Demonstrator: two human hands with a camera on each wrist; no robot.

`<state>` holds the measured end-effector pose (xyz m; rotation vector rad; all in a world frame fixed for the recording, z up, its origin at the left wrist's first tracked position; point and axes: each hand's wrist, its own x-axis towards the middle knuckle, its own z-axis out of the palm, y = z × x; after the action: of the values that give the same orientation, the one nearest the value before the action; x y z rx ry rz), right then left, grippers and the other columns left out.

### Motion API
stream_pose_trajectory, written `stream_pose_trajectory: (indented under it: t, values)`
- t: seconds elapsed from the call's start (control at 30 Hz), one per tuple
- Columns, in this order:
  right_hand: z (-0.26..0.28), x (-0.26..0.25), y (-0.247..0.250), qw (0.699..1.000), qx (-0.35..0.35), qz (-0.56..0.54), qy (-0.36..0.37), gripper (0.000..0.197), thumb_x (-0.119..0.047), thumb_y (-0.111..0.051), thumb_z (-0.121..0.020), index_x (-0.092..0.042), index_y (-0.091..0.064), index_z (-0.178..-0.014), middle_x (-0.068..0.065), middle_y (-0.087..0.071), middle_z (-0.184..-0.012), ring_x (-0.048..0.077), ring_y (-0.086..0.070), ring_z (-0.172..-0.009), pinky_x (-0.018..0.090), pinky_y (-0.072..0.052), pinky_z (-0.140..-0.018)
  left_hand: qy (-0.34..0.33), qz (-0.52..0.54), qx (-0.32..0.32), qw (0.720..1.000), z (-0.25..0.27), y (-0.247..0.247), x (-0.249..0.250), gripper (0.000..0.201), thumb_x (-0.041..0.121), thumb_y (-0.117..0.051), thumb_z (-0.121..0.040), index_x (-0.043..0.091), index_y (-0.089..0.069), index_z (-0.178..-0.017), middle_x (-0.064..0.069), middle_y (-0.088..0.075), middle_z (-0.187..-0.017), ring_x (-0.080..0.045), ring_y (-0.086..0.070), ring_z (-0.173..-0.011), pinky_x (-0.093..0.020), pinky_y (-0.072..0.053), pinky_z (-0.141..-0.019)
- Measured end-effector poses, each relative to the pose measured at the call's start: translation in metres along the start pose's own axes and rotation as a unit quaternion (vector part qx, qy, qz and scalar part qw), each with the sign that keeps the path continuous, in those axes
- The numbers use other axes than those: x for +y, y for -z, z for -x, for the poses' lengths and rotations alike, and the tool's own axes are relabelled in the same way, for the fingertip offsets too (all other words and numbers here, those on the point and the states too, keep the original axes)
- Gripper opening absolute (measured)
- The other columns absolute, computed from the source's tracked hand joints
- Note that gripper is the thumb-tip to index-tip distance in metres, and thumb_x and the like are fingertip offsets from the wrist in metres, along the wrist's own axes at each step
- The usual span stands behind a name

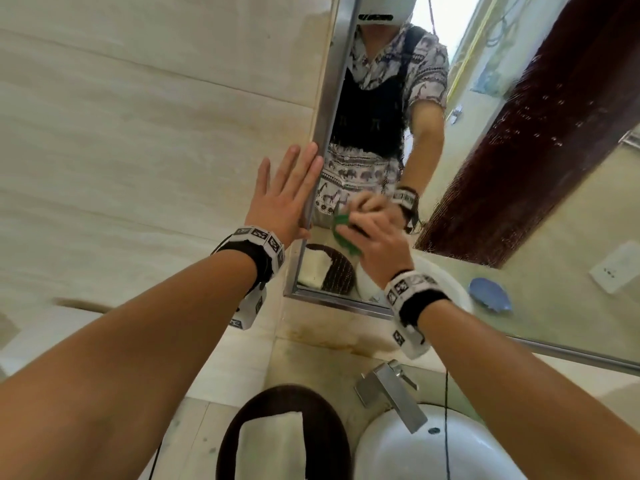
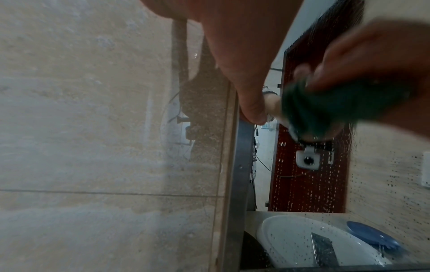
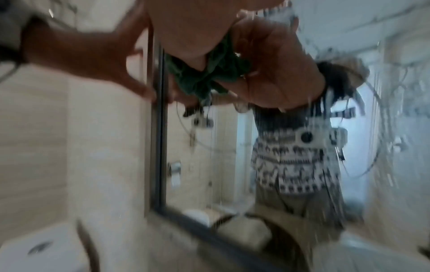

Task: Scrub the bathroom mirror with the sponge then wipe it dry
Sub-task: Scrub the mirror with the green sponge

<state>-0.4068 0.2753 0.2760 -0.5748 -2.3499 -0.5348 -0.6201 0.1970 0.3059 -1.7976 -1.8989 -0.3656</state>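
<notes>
So the right hand (image 1: 377, 244) has its grip curled around a green sponge (image 1: 343, 233), a dark green, crumpled, raggedy-looking thing bunched up in the fingers, and it's pressed against the mirror (image 1: 485, 150) glass near the lower left corner. The wrist views show it darker, almost teal, and blurry. The sponge pokes out on the left of the grip, toward the other hand.

The left hand (image 1: 284, 192) is flat and open, fingers straight, palm against the tiled wall (image 1: 138, 133) just left of the sponge hand, with its fingertips on the mirror's metal frame (image 1: 322, 109). From the left wrist the thumb tip sits right on that frame edge.

The glass around the sponge grip is covered in water droplets and streaks, most obvious over the reflected reddish-brown door to the right.

Below both hands on the worktop (image 1: 311, 358): a white sink (image 1: 433, 455) with a chrome faucet (image 1: 391, 389), and a dark round basket (image 1: 263, 403) with a folded white towel (image 1: 270, 441) in it.
</notes>
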Motion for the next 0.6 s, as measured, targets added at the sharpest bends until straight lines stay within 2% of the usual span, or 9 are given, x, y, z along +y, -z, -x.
stream_pose_trajectory:
  t: [0.1, 0.17, 0.2, 0.27, 0.33, 0.43, 0.47, 0.53, 0.6]
  values:
    - [0.044, -0.015, -0.029, 0.99, -0.14, 0.003, 0.023, 0.028, -0.012, -0.078, -0.076, -0.021, -0.075, -0.103, 0.0, -0.065, -0.112, 0.025, -0.058, -0.097, 0.039, -0.058, -0.071, 0.006, -0.007, -0.004, 1.0, 0.0, -0.001, 0.001, 0.147, 0.063, -0.082, -0.058, 0.014, 0.019, -0.154, -0.006, 0.02, -0.162, -0.03, 0.011, -0.151, -0.06, -0.01, -0.119]
    - [0.058, -0.019, -0.037, 0.985, -0.173, -0.011, 0.016, 0.039, 0.005, -0.08, -0.063, -0.017, -0.077, -0.096, 0.002, -0.066, -0.108, 0.026, -0.058, -0.094, 0.039, -0.058, -0.067, 0.006, -0.009, -0.005, 1.0, 0.0, -0.002, 0.0, 0.148, 0.063, -0.082, -0.058, 0.014, 0.018, -0.154, -0.006, 0.021, -0.161, -0.031, 0.011, -0.151, -0.06, -0.009, -0.119]
    - [0.058, -0.02, -0.038, 0.985, -0.169, -0.021, 0.008, 0.04, 0.008, -0.079, -0.062, -0.015, -0.077, -0.094, 0.004, -0.067, -0.106, 0.027, -0.058, -0.093, 0.04, -0.058, -0.067, 0.006, -0.01, -0.005, 1.0, 0.0, -0.002, 0.0, 0.147, 0.064, -0.082, -0.058, 0.014, 0.018, -0.154, -0.006, 0.022, -0.161, -0.031, 0.011, -0.151, -0.06, -0.01, -0.119]
    - [0.046, -0.022, -0.03, 0.991, -0.131, -0.029, -0.004, 0.029, 0.001, -0.074, -0.072, -0.014, -0.076, -0.096, 0.004, -0.068, -0.105, 0.028, -0.059, -0.095, 0.042, -0.058, -0.068, 0.005, -0.009, -0.007, 1.0, 0.0, -0.003, -0.001, 0.147, 0.065, -0.081, -0.058, 0.014, 0.019, -0.154, -0.006, 0.022, -0.16, -0.031, 0.011, -0.151, -0.06, -0.01, -0.119]
    - [0.021, -0.024, -0.017, 0.998, -0.055, -0.028, -0.02, 0.019, -0.017, -0.065, -0.085, -0.016, -0.075, -0.102, 0.004, -0.067, -0.109, 0.026, -0.058, -0.099, 0.04, -0.057, -0.073, 0.003, -0.005, -0.009, 1.0, -0.001, -0.004, 0.0, 0.147, 0.065, -0.081, -0.059, 0.014, 0.02, -0.153, -0.006, 0.023, -0.16, -0.031, 0.01, -0.151, -0.06, -0.009, -0.119]
    - [-0.028, -0.023, 0.001, 0.989, 0.108, -0.026, -0.1, 0.029, -0.023, -0.074, -0.081, -0.018, -0.071, -0.11, 0.004, -0.063, -0.115, 0.024, -0.053, -0.106, 0.031, -0.052, -0.085, 0.007, 0.002, -0.006, 1.0, 0.0, -0.006, 0.0, 0.145, 0.061, -0.082, -0.06, 0.015, 0.02, -0.153, -0.005, 0.022, -0.16, -0.031, 0.01, -0.151, -0.061, -0.008, -0.119]
    - [-0.041, -0.021, 0.006, 0.981, 0.139, -0.024, -0.132, 0.031, -0.022, -0.073, -0.082, -0.018, -0.07, -0.112, 0.004, -0.063, -0.116, 0.024, -0.052, -0.108, 0.027, -0.047, -0.087, 0.011, 0.004, -0.003, 1.0, 0.001, -0.008, 0.001, 0.144, 0.06, -0.082, -0.061, 0.015, 0.019, -0.153, -0.005, 0.021, -0.16, -0.031, 0.009, -0.151, -0.061, -0.009, -0.119]
    - [-0.049, -0.021, 0.005, 0.976, 0.157, -0.019, -0.15, 0.031, -0.02, -0.067, -0.084, -0.019, -0.069, -0.115, 0.003, -0.062, -0.118, 0.024, -0.051, -0.109, 0.027, -0.044, -0.089, 0.017, 0.007, 0.0, 1.0, 0.003, -0.009, 0.003, 0.142, 0.058, -0.082, -0.062, 0.015, 0.017, -0.154, -0.007, 0.017, -0.163, -0.031, 0.009, -0.151, -0.062, -0.009, -0.118]
    - [-0.035, -0.027, -0.006, 0.986, 0.142, 0.002, -0.086, 0.027, -0.021, -0.067, -0.085, -0.02, -0.071, -0.113, 0.001, -0.064, -0.117, 0.022, -0.051, -0.107, 0.031, -0.048, -0.087, 0.018, 0.013, -0.009, 1.0, 0.004, -0.01, 0.005, 0.141, 0.06, -0.08, -0.063, 0.015, 0.019, -0.153, -0.01, 0.013, -0.164, -0.032, 0.009, -0.151, -0.062, -0.008, -0.118]
